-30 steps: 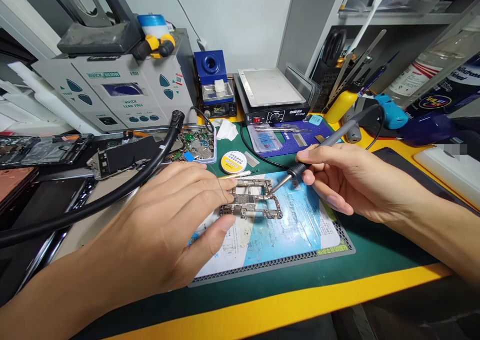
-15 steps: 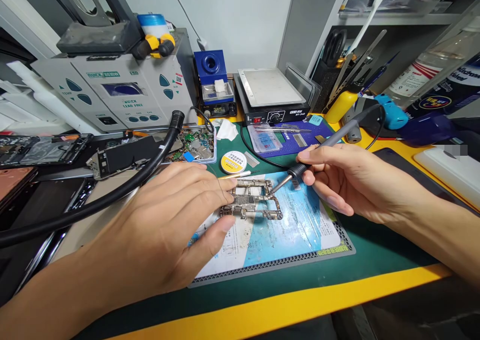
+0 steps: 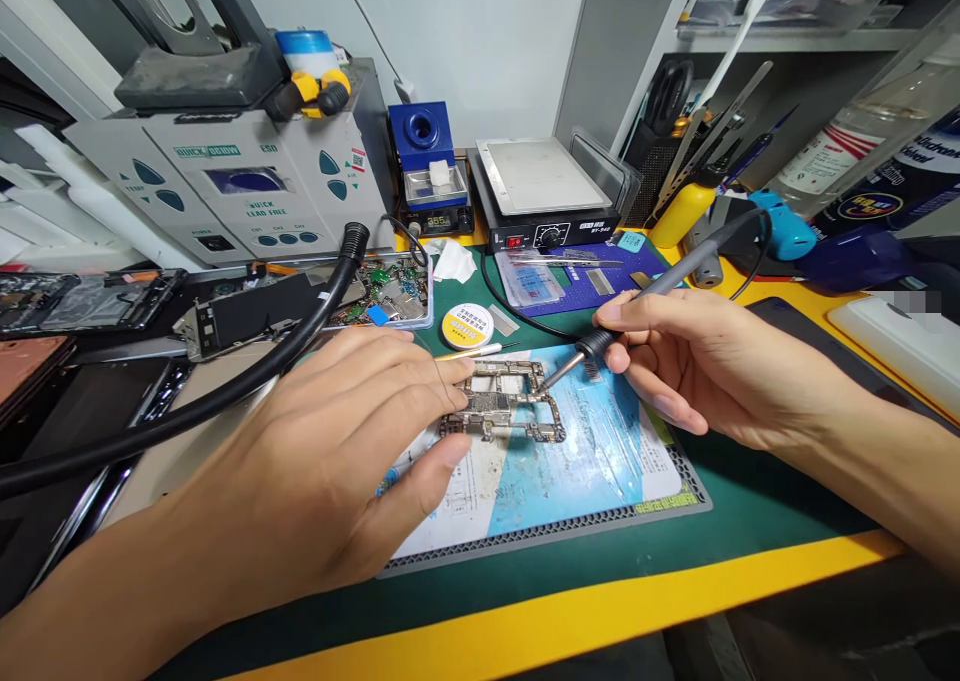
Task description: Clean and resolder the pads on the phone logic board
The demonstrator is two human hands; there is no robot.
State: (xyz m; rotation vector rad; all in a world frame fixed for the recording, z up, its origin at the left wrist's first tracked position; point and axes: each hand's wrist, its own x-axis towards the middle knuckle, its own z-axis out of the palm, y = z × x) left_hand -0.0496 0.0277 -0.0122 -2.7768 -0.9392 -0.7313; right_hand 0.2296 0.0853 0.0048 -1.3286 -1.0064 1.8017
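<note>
My left hand (image 3: 352, 431) reaches over the left end of a phone circuit board (image 3: 491, 401), fingertips and thumb at its edges, gripping it. A fine dark wire curves by its index finger; where its ends lie is hidden. In my right hand (image 3: 697, 361) is a soldering iron (image 3: 596, 343), held like a pen by its dark grip. The iron slants down to the left, its tip at the upper right part of the board. The board lies flat on a blue and white work mat (image 3: 570, 481). A white-handled tool (image 3: 480, 349) lies just behind it.
Behind the board are a round tin (image 3: 467, 325) and a tray of parts (image 3: 397, 296). A black hose (image 3: 300, 346) arches at left from the grey rework station (image 3: 247, 181). At the back stand a soldering station (image 3: 435, 216) and a heating plate (image 3: 544, 176). The iron's cable (image 3: 517, 306) crosses the mat.
</note>
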